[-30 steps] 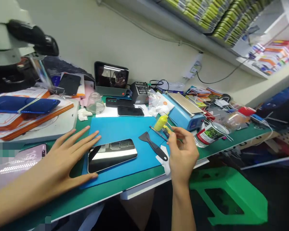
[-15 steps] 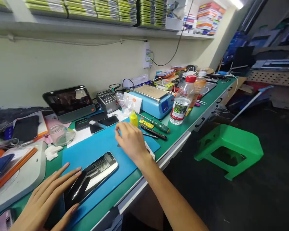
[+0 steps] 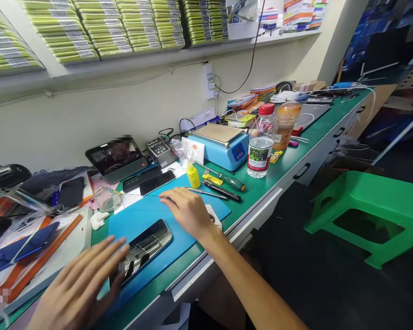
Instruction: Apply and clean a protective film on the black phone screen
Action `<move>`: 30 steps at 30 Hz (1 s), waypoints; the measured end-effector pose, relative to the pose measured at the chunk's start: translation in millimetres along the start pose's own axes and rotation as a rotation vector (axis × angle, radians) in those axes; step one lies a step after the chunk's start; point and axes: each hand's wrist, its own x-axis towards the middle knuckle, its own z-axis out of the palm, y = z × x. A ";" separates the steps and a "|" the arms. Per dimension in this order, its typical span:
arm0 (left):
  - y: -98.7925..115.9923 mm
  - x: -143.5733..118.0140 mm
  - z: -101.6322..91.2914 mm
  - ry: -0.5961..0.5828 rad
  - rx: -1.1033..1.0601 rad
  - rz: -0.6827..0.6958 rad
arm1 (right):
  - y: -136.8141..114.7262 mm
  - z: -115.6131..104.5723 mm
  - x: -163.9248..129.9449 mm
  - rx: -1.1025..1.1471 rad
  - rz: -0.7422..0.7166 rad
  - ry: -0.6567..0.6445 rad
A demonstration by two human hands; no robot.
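A dark smartphone [image 3: 147, 245] with a glossy screen lies on a blue mat [image 3: 147, 213] on the green bench. My left hand [image 3: 79, 286] hovers at the phone's near-left end, fingers apart, fingertips at its edge, holding nothing. Flat on the mat just right of the phone rests my right hand [image 3: 187, 211]. Its fingertips pinch a thin dark stick [image 3: 141, 195] that points left toward a glass jar [image 3: 106, 199]. A white wipe [image 3: 216, 216] peeks out under the right wrist.
Behind the mat are a yellow bottle [image 3: 193, 175], screwdrivers [image 3: 227, 179], a blue heating plate [image 3: 222, 142], a water bottle [image 3: 260, 146], two dark phones [image 3: 151, 179] and a tablet [image 3: 119, 158]. Papers and a blue case lie at left. A green stool [image 3: 368, 211] stands right of the bench.
The view has swung right and upward along the bench. My right hand came from the tools down onto the mat, now pinching the thin stick. My left hand stays at the phone's end.
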 end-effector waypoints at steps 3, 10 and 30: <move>6.6 32.7 -2.7 0.073 -0.005 -0.273 | -2.2 -0.8 -1.5 0.110 -0.040 -0.036; 7.9 97.7 22.8 0.159 0.256 0.034 | -2.2 -3.1 -2.3 0.260 -0.001 -0.046; 13.1 88.9 30.0 0.201 0.331 -0.382 | 18.5 8.2 8.2 0.400 0.161 -0.095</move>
